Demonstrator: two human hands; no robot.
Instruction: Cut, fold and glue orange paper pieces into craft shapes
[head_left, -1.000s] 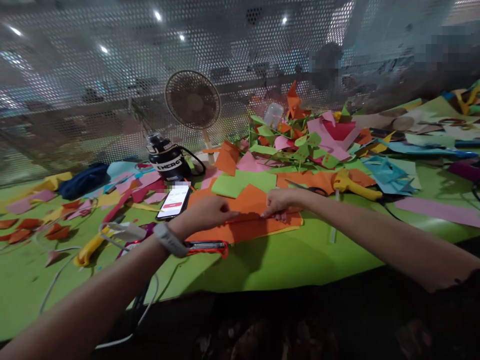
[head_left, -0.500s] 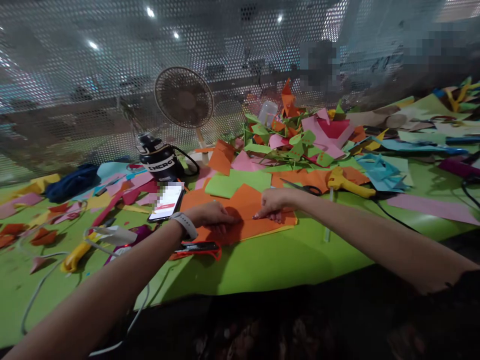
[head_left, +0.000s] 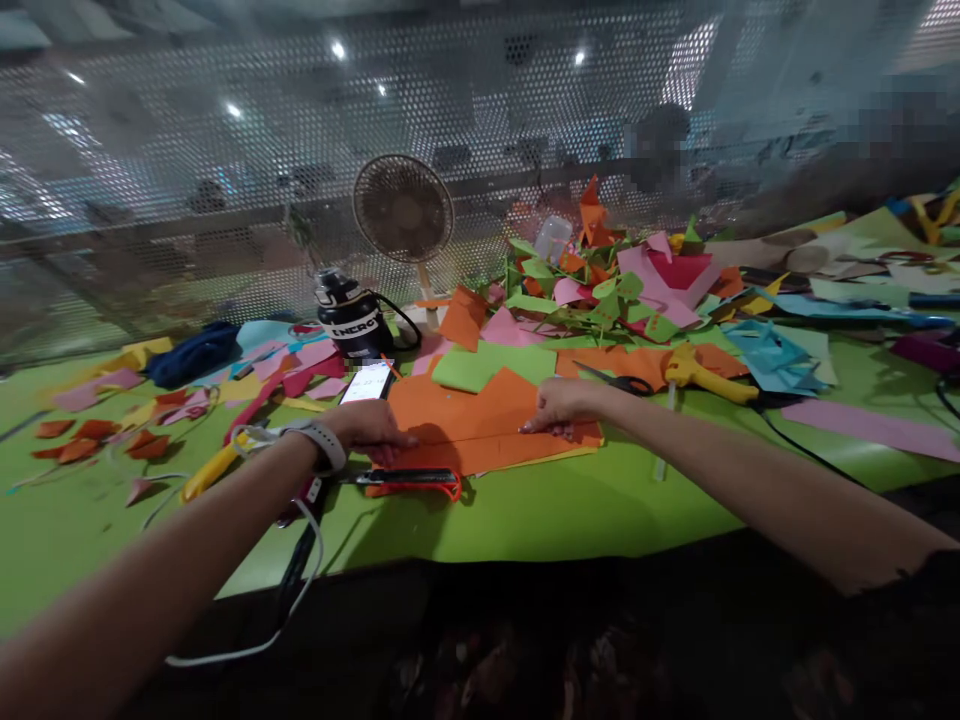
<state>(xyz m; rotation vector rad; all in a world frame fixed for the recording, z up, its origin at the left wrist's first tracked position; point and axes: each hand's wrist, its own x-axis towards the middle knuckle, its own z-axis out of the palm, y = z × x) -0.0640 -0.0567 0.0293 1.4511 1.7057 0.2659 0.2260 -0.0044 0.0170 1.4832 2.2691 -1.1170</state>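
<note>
A large sheet of orange paper (head_left: 472, 410) lies on the green-covered table, with a long crease running across it. My left hand (head_left: 375, 430), a pale watch band at its wrist, is at the sheet's left part, fingers curled and pinched at the orange paper. On the right part, my right hand (head_left: 564, 405) is closed, its fingertips pressed down on the paper near the crease. Just in front of the sheet lies a black and red utility knife (head_left: 409, 478). Yellow paper shows beneath the orange sheet's lower right edge.
Behind my left hand are a phone (head_left: 369, 380) and a black bottle (head_left: 352, 318). Farther back stands a fan (head_left: 405, 210). Dark-handled scissors (head_left: 619, 380) and a yellow glue gun (head_left: 709, 378) lie right. Paper scraps (head_left: 600, 285) pile up behind. A white cable (head_left: 315, 540) hangs over the edge.
My left hand has slid left along the orange paper, away from my right hand, uncovering the crease. My right hand stays at nearly the same spot. The view has shifted slightly left.
</note>
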